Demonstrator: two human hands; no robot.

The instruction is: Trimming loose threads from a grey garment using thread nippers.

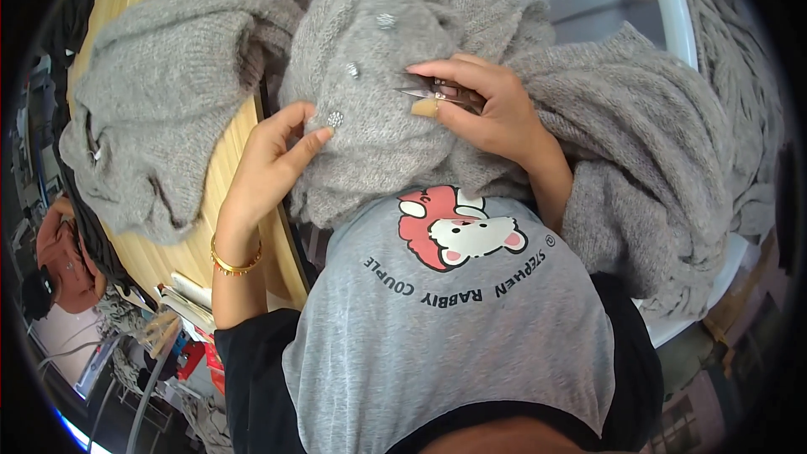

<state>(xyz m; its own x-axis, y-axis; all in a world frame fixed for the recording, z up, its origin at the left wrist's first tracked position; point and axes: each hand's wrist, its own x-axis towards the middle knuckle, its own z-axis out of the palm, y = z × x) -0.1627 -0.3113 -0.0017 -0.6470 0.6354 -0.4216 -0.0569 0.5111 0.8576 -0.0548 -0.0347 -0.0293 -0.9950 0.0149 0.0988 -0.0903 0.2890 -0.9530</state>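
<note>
A grey knitted sweater [378, 130] lies bunched in front of me, with several shiny, silvery, patterned buttons along it. My left hand [273, 158] pinches the knit at the lowest button [335, 119], thumb and forefinger on either side of it. In my right hand [492, 109] is a small pair of thread snips [414, 92], blades pointing left just above the fabric. A yellowish cover [425, 108] sits on my right thumb's tip. Further up the sweater are a middle button [352, 71] and a top button [385, 22].
On the left, another grey knit garment [168, 92] lies over a light wooden table [227, 176]. A pale plastic bin [672, 0] stands at the right, with more grey knitwear [647, 126] draped across it. Another person [69, 261] is at the far left.
</note>
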